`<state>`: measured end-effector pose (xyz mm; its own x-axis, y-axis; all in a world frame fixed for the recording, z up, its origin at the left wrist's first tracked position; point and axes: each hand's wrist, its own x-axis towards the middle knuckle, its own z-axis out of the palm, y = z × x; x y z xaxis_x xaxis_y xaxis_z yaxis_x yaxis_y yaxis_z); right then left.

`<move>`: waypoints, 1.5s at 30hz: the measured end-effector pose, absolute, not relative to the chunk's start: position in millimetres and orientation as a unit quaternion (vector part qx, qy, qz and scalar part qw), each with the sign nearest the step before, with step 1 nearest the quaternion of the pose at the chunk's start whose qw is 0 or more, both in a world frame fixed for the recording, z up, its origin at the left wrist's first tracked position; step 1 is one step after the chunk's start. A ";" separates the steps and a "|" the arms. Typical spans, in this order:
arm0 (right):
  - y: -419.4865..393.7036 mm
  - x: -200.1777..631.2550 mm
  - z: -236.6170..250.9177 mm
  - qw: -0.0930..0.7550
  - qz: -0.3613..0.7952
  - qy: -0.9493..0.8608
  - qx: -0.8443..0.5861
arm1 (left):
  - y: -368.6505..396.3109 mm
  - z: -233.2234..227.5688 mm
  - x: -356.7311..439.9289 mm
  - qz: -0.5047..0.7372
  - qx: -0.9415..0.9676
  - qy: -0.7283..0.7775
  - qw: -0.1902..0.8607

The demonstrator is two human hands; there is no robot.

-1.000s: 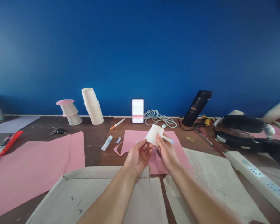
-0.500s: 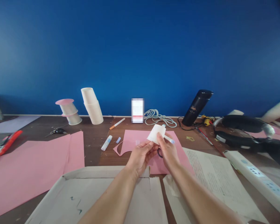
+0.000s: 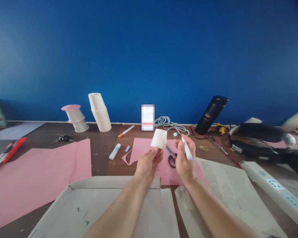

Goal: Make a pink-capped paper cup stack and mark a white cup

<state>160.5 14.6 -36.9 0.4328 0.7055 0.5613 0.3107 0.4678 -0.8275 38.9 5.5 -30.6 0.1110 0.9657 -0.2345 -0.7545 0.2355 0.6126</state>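
A small white paper cup (image 3: 159, 138) is being pinched by the left hand (image 3: 148, 162); a slim white glue stick (image 3: 187, 149) (uncapped) is being gripped by the right hand (image 3: 185, 161).

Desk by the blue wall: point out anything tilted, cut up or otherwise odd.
The stack of paper cups leans left instead of standing straight. The black flask is propped tilted against the wall. The pink sheet under the hands has a curved piece cut from its left edge.

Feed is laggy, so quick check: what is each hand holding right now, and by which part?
Left hand pinches the paper cup by its lower edge. Right hand grips the glue stick around its middle, apart from the cup.
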 end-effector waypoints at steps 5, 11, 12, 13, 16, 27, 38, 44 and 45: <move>-1.9 155.4 -27.3 0.609 0.080 -0.650 -0.447 | 6.6 -33.2 38.8 0.598 0.185 0.293 0.722; -7.2 153.8 -22.5 0.563 0.017 -0.689 -0.456 | 7.3 -36.6 39.9 0.597 0.207 0.289 0.719; -6.6 153.7 -22.6 0.559 0.009 -0.689 -0.461 | 7.7 -37.0 39.9 0.598 0.209 0.288 0.718; -6.1 153.6 -22.8 0.556 0.002 -0.690 -0.464 | 8.0 -37.4 40.0 0.600 0.211 0.287 0.716; -4.9 153.1 -24.0 0.546 -0.015 -0.697 -0.465 | 8.7 -38.7 40.3 0.603 0.219 0.280 0.714; -3.9 152.7 -23.7 0.535 -0.050 -0.705 -0.463 | 8.6 -38.0 41.1 0.604 0.223 0.286 0.710; -4.6 152.5 -23.5 0.535 -0.043 -0.708 -0.459 | 10.3 -42.2 41.0 0.607 0.231 0.282 0.707; -4.6 151.6 -22.0 0.537 -0.039 -0.712 -0.450 | 9.5 -43.7 41.5 0.593 0.265 0.289 0.703; -4.5 151.6 -21.8 0.541 -0.041 -0.707 -0.454 | 9.5 -44.1 41.6 0.594 0.264 0.292 0.701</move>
<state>151.6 -4.5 -21.8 -0.0039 0.5976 0.8018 0.6861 0.5849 -0.4326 41.6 9.5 -44.1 0.1226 0.9878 -0.0962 -0.6789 0.1542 0.7178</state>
